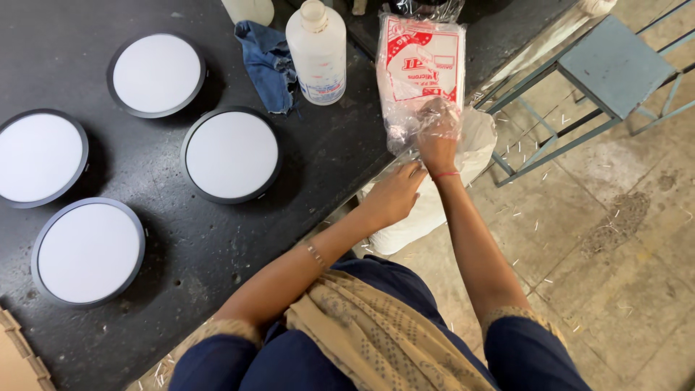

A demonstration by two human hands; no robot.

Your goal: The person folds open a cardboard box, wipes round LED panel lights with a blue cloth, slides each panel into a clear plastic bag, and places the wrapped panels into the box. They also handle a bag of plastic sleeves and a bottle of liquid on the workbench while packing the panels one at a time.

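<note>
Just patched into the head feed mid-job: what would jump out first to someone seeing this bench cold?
Four round white lamp panels with dark rims lie flat on the left of the black bench. At the bench's right edge, the right hand is pushed inside a clear plastic bag pack with red print, while the left hand rests at the edge just below it. A white plastic bottle stands beside a crumpled blue cloth at the top.

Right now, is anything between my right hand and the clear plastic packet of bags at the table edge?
No. The right hand is already inside the clear plastic packet of bags; the left hand rests just below, at the packet's opening.
</note>
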